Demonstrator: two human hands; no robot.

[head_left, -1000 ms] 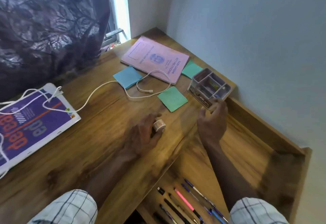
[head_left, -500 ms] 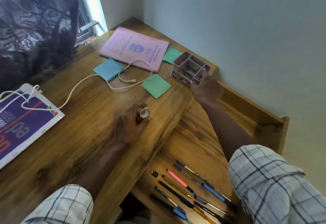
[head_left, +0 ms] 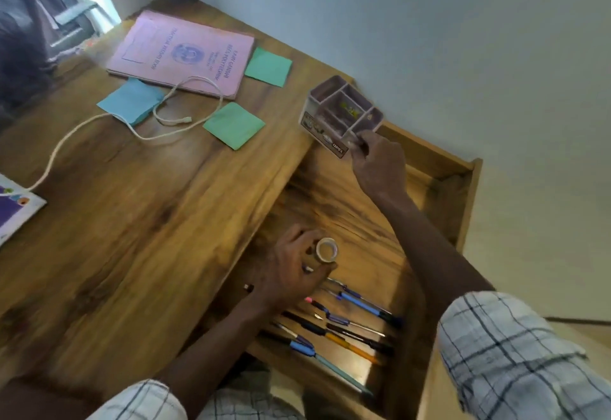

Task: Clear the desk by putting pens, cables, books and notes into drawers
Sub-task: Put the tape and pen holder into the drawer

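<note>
While the left hand (head_left: 291, 274), wrist bent over the open drawer (head_left: 429, 161) beside the desk's (head_left: 132, 237) right edge, grips a tape roll (head_left: 326, 250) with its hollow core facing up, pens (head_left: 363, 305) below lie side by side, long axes running from desk edge toward drawer front. Outstretched, the right hand (head_left: 380, 168) pinches the near corner of the compartmented organizer (head_left: 330, 112) at the desk's far right corner.

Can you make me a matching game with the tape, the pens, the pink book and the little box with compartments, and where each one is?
Things:
1. tape roll
2. pens
3. pink book
4. compartment box

Places:
A. lying flat on the desk
B. in the open drawer
C. held in the left hand
D. held by the right hand

Pairs: 1-C, 2-B, 3-A, 4-D.
</note>
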